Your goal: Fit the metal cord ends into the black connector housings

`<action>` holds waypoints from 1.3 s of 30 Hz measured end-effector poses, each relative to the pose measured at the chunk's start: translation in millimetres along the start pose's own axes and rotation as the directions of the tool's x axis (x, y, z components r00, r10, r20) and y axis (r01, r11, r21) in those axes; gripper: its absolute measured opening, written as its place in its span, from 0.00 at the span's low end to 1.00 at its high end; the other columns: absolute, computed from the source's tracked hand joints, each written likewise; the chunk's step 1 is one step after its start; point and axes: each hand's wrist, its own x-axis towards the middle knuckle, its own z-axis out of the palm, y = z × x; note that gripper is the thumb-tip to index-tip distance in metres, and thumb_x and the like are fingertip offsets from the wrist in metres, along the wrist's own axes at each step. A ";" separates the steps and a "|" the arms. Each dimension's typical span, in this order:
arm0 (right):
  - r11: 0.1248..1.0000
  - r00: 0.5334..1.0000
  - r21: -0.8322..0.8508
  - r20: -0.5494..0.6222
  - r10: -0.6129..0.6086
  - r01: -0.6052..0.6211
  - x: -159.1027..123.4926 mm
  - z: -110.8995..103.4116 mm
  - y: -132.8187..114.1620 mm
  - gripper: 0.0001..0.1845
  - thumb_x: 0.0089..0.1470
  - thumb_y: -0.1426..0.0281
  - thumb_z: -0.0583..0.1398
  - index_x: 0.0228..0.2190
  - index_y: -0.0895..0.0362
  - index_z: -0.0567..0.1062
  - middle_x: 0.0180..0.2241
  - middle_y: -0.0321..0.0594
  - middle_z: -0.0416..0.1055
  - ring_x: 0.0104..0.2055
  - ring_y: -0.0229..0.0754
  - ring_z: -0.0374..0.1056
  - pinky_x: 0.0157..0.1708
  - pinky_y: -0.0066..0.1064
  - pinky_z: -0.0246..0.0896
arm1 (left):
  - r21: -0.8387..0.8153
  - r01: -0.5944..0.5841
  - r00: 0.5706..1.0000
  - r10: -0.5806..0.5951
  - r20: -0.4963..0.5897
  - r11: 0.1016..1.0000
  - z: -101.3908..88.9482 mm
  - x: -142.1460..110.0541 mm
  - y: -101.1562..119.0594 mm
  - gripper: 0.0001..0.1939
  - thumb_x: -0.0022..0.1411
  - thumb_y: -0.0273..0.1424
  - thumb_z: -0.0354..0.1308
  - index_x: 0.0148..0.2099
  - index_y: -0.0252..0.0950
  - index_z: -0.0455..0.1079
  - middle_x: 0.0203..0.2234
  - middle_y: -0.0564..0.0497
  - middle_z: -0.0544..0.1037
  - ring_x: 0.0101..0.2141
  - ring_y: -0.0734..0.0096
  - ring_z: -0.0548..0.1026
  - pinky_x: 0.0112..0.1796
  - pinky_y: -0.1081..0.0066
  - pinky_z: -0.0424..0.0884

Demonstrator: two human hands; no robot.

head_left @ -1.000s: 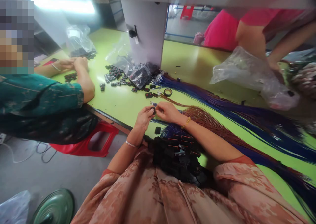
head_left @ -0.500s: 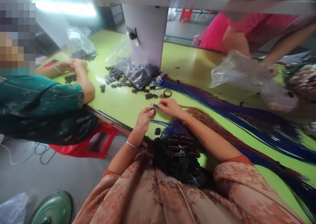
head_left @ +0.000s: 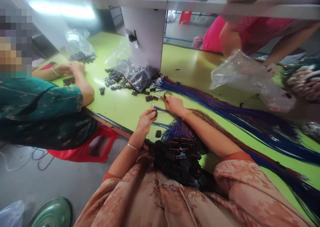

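Note:
My left hand point(head_left: 145, 121) pinches a small black plastic connector housing point(head_left: 155, 113) between thumb and fingers. My right hand point(head_left: 174, 105) is closed over the brown wires point(head_left: 200, 113), and their metal-tipped ends point(head_left: 161, 97) stick out past the fingertips. How many wires it grips is hidden. A roll of black tape point(head_left: 168, 93) lies just behind those fingers. Blue wires point(head_left: 160, 108) with metal tips lie between my hands. One loose black housing point(head_left: 158, 133) rests below my left hand, beside a large heap of black housings point(head_left: 180, 157) against my body.
Black parts point(head_left: 115, 78) and a plastic bag of parts point(head_left: 141, 78) lie by the white post point(head_left: 145, 36). Long blue wires point(head_left: 212, 110) stretch right across the green table point(head_left: 112, 106). Co-workers sit left point(head_left: 42, 96) and stand opposite point(head_left: 240, 36), near a clear bag point(head_left: 237, 73).
My right hand has moved from the blue wire tips back and slightly right to the brown wire ends by the tape roll. My left hand still holds the black connector housing.

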 end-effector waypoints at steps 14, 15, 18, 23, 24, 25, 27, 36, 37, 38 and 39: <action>0.890 0.961 0.414 -0.264 -0.083 0.191 5.3 -8.7 -9.2 0.09 0.54 0.71 0.51 0.32 0.59 0.70 0.29 0.43 0.72 0.30 0.41 0.63 0.33 0.30 0.54 | 0.011 0.000 1.000 0.000 0.013 1.000 -0.3 -1.1 -1.2 0.11 0.47 0.25 0.66 0.36 0.32 0.73 0.28 0.51 0.74 0.29 0.78 0.71 0.34 0.75 0.68; 0.848 0.951 0.471 -0.288 -0.111 0.242 5.7 -9.7 -11.8 0.08 0.53 0.71 0.52 0.30 0.59 0.70 0.28 0.41 0.71 0.29 0.39 0.62 0.33 0.29 0.54 | 0.009 -0.003 1.000 0.003 0.013 1.000 -0.5 -0.9 -1.6 0.11 0.47 0.25 0.66 0.36 0.32 0.72 0.28 0.51 0.74 0.29 0.78 0.71 0.34 0.74 0.67; 0.718 0.940 0.622 -0.308 -0.144 0.314 3.1 -11.3 -19.3 0.07 0.50 0.70 0.53 0.28 0.59 0.70 0.25 0.36 0.69 0.26 0.35 0.59 0.29 0.26 0.53 | -0.007 -0.012 1.000 0.012 0.008 1.000 -1.1 0.0 -3.4 0.11 0.48 0.25 0.65 0.37 0.32 0.71 0.29 0.52 0.74 0.29 0.78 0.71 0.35 0.74 0.67; 0.638 0.955 0.712 -0.254 -0.154 0.292 -13.4 -8.7 -21.1 0.08 0.47 0.68 0.55 0.25 0.60 0.71 0.22 0.33 0.66 0.23 0.33 0.56 0.25 0.25 0.49 | -0.054 -0.018 1.000 0.019 0.024 0.998 -1.1 1.7 -5.1 0.09 0.51 0.23 0.62 0.38 0.33 0.71 0.30 0.51 0.75 0.31 0.78 0.72 0.36 0.74 0.67; 0.645 0.958 0.709 -0.242 -0.156 0.285 -17.4 -7.9 -20.3 0.08 0.46 0.68 0.55 0.24 0.60 0.71 0.21 0.33 0.66 0.23 0.33 0.56 0.25 0.25 0.49 | -0.064 -0.018 0.999 0.020 0.030 0.998 -0.8 1.8 -5.0 0.09 0.52 0.23 0.62 0.38 0.33 0.71 0.31 0.50 0.75 0.32 0.77 0.72 0.37 0.74 0.67; 0.658 0.961 0.701 -0.227 -0.159 0.275 -21.1 -7.0 -19.5 0.08 0.46 0.67 0.55 0.23 0.60 0.71 0.21 0.34 0.66 0.23 0.33 0.56 0.25 0.25 0.49 | -0.073 -0.021 0.999 0.023 0.033 0.997 -0.3 1.9 -4.8 0.09 0.52 0.22 0.61 0.38 0.33 0.71 0.31 0.50 0.75 0.32 0.77 0.72 0.37 0.74 0.67; 0.688 0.968 0.681 -0.193 -0.162 0.251 -27.5 -5.4 -18.4 0.10 0.47 0.67 0.55 0.23 0.60 0.71 0.20 0.33 0.66 0.23 0.33 0.56 0.25 0.25 0.47 | -0.084 -0.022 0.999 0.026 0.037 0.996 0.6 1.7 -4.0 0.08 0.53 0.22 0.59 0.38 0.32 0.71 0.31 0.50 0.76 0.32 0.77 0.72 0.36 0.74 0.67; 0.746 0.963 0.611 -0.191 -0.187 0.266 -36.2 -3.5 -21.0 0.12 0.48 0.65 0.56 0.19 0.59 0.67 0.18 0.31 0.61 0.21 0.32 0.52 0.24 0.26 0.43 | -0.074 -0.012 0.999 0.015 0.038 0.997 2.3 0.7 -2.2 0.08 0.54 0.22 0.60 0.38 0.33 0.71 0.30 0.51 0.75 0.30 0.79 0.72 0.36 0.74 0.67; 0.748 0.964 0.609 -0.190 -0.186 0.264 -36.4 -3.9 -21.3 0.12 0.48 0.65 0.56 0.19 0.58 0.67 0.17 0.31 0.61 0.21 0.32 0.51 0.24 0.26 0.43 | -0.075 -0.014 0.999 0.017 0.039 0.997 2.3 0.8 -2.5 0.08 0.54 0.22 0.60 0.38 0.33 0.71 0.30 0.51 0.75 0.30 0.78 0.72 0.36 0.74 0.67; 0.750 0.965 0.609 -0.188 -0.181 0.259 -36.7 -4.4 -21.5 0.12 0.48 0.65 0.56 0.19 0.58 0.67 0.17 0.31 0.61 0.21 0.32 0.51 0.24 0.26 0.42 | -0.071 -0.017 0.999 0.020 0.040 0.997 2.2 1.0 -2.7 0.08 0.54 0.22 0.60 0.38 0.33 0.71 0.30 0.51 0.75 0.30 0.78 0.72 0.36 0.74 0.67; 0.751 0.967 0.610 -0.186 -0.176 0.254 -36.9 -4.9 -21.6 0.11 0.48 0.65 0.56 0.19 0.58 0.67 0.18 0.31 0.61 0.21 0.32 0.51 0.24 0.26 0.42 | -0.065 -0.020 0.999 0.023 0.043 0.998 2.2 1.1 -2.8 0.08 0.54 0.22 0.60 0.38 0.33 0.71 0.30 0.51 0.75 0.31 0.78 0.72 0.37 0.74 0.67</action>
